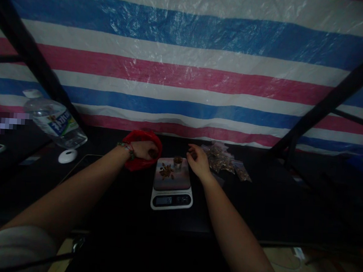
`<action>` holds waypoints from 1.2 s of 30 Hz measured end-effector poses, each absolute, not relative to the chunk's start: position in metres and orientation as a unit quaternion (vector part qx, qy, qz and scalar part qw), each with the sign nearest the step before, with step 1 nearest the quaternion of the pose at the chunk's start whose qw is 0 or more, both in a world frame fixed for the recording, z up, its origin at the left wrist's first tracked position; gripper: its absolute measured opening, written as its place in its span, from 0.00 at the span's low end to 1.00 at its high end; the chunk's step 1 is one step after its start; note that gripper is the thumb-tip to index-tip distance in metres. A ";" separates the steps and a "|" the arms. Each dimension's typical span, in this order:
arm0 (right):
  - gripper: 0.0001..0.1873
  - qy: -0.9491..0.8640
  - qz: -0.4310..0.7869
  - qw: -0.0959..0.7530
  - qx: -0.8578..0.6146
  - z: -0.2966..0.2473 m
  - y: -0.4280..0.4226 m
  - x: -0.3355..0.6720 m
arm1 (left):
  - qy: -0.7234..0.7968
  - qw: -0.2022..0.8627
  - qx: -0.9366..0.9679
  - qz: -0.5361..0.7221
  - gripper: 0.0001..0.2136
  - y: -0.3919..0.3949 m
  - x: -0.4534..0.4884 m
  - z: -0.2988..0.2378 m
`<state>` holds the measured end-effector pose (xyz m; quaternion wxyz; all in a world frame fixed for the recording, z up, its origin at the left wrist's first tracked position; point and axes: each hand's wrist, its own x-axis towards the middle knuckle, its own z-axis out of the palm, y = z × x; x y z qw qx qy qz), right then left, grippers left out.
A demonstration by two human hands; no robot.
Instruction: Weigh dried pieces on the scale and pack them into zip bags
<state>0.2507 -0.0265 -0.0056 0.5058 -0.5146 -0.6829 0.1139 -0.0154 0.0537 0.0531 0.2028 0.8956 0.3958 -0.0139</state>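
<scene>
Evidently both hands were busy around a small kitchen scale that sat near the middle of the dark surface. The left hand, with beaded bracelets around its wrist, reached into an open red plastic bag just beyond the left side of the scale. Its fingers were bent downward inside the bag, near something dark brown, but I could not tell whether they pinched any of it. On the scale's plate lay a loose scatter of brown pieces, and a little metal cup stood upright just to the right of them, toward the far edge. The scale's display was lit, its digits too small to read surely. Beside the scale on the right, the right hand hovered or rested with its fingers loosely curled; whether they gripped anything was too dim to tell. Right next to that hand, a heap of small clear bags with brown contents lay on the surface. Over to the left, a large clear bottle leaned at a tilt, and a rounded white object lay just in front of it. A striped plastic sheet hung behind everything.
</scene>
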 end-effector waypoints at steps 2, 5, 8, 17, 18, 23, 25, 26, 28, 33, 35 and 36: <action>0.20 -0.684 0.116 0.503 -0.516 -0.006 -0.026 0.251 | 0.382 0.195 0.903 -0.023 0.16 0.055 -0.015 0.050; 0.20 -0.687 0.117 0.501 -0.513 -0.007 -0.025 0.251 | 0.377 0.171 0.910 -0.031 0.14 0.056 -0.014 0.047; 0.20 -0.689 0.117 0.503 -0.508 -0.008 -0.024 0.251 | 0.383 0.167 0.908 -0.033 0.13 0.054 -0.014 0.046; 0.19 -0.690 0.125 0.498 -0.510 -0.009 -0.023 0.251 | 0.344 0.187 0.919 -0.039 0.13 0.054 -0.010 0.050; 0.20 -0.690 0.126 0.498 -0.510 -0.009 -0.023 0.251 | 0.342 0.188 0.920 -0.045 0.13 0.055 -0.009 0.049; 0.19 -0.693 0.121 0.498 -0.508 -0.008 -0.023 0.251 | 0.371 0.163 0.912 -0.055 0.11 0.055 -0.010 0.045; 0.19 -0.692 0.122 0.498 -0.508 -0.009 -0.023 0.252 | 0.377 0.159 0.911 -0.055 0.11 0.056 -0.011 0.043; 0.19 -0.691 0.123 0.498 -0.509 -0.009 -0.022 0.252 | 0.378 0.157 0.911 -0.052 0.11 0.057 -0.012 0.042; 0.19 -0.691 0.125 0.496 -0.511 -0.010 -0.022 0.252 | 0.377 0.152 0.912 -0.050 0.11 0.060 -0.014 0.041; 0.18 -0.689 0.126 0.489 -0.520 -0.008 -0.022 0.252 | 0.380 0.147 0.911 -0.059 0.13 0.065 -0.017 0.037; 0.18 -0.692 0.126 0.488 -0.517 -0.007 -0.023 0.252 | 0.380 0.154 0.910 -0.064 0.15 0.065 -0.017 0.035; 0.18 -0.694 0.125 0.488 -0.515 -0.007 -0.023 0.252 | 0.379 0.159 0.909 -0.069 0.15 0.065 -0.016 0.034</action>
